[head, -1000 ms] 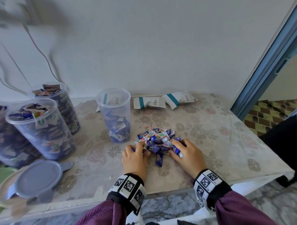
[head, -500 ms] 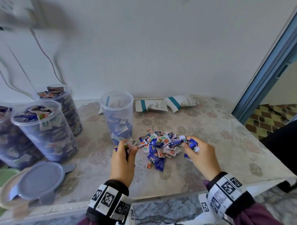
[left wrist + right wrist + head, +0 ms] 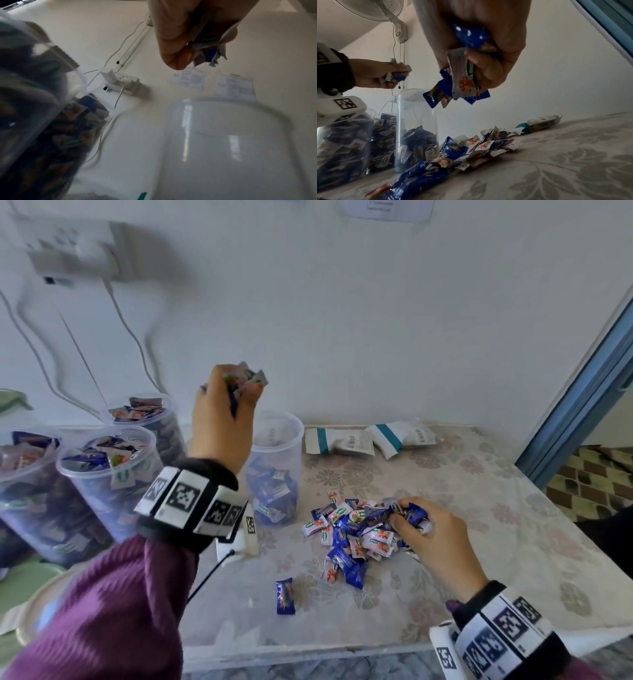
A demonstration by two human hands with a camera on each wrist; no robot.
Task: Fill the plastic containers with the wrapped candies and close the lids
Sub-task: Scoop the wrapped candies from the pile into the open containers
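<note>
A clear plastic container (image 3: 274, 470), open and partly filled with blue wrapped candies, stands mid-table; it also shows in the wrist views (image 3: 231, 142) (image 3: 418, 121). My left hand (image 3: 236, 392) is raised just above its rim, gripping a handful of candies (image 3: 251, 376) (image 3: 209, 54). A loose pile of wrapped candies (image 3: 352, 532) (image 3: 471, 147) lies on the table to the container's right. My right hand (image 3: 414, 518) sits at the pile's right side and clutches several candies (image 3: 464, 81). One blue candy (image 3: 285, 596) lies alone near the front edge.
Three full, lidless containers (image 3: 109, 474) stand at the left, with a green tray (image 3: 20, 587) below them. Two white-and-teal bags (image 3: 370, 438) lie at the back by the wall. Cables and a power strip (image 3: 78, 251) hang on the wall. A blue door frame (image 3: 582, 392) is right.
My left hand has lifted from the pile with a handful of candies, up and left to above the open container. My right hand stays at the pile, closed on more candies.
</note>
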